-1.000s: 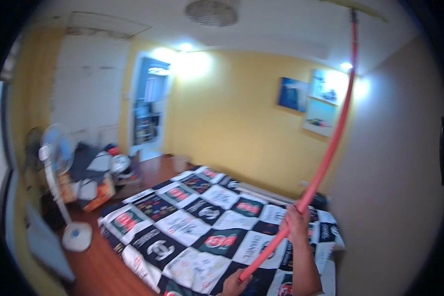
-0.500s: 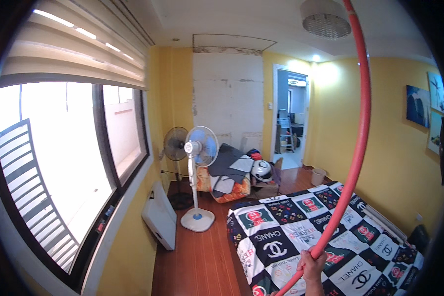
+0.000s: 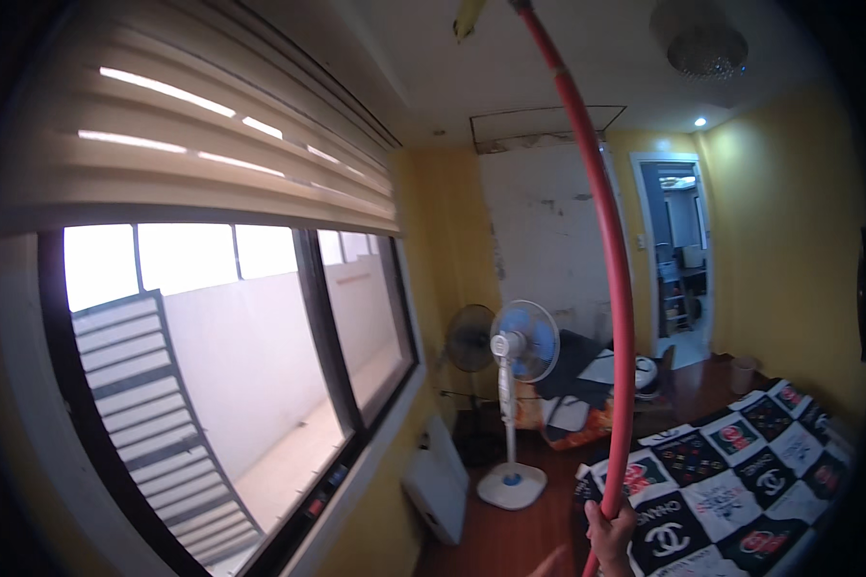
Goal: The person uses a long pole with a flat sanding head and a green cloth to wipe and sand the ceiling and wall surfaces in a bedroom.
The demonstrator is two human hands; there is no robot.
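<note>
My right hand (image 3: 611,534) is closed around the lower part of a long red pole (image 3: 618,317). The pole rises past the ceiling line and leans left at its top, its curve partly from the lens. Close to its dark upper end hangs a yellow piece (image 3: 467,19), cut off by the upper edge, so I cannot make out whether the two are joined. Low at the picture's edge, left of the pole and apart from it, part of my left hand (image 3: 551,563) shows, blurred, with fingers stretched out. Most of that hand is out of view.
To the left is a window (image 3: 231,337) under a striped blind (image 3: 250,154). A white stand fan (image 3: 524,346) and a darker fan (image 3: 470,337) stand beyond a white panel (image 3: 435,490). A bed (image 3: 722,481) with patterned cover lies right. A lamp (image 3: 707,53) hangs from the ceiling.
The view has turned left toward the window and up. The pole's top has swung left, and the yellow piece has come into view. My left hand now shows apart from the pole.
</note>
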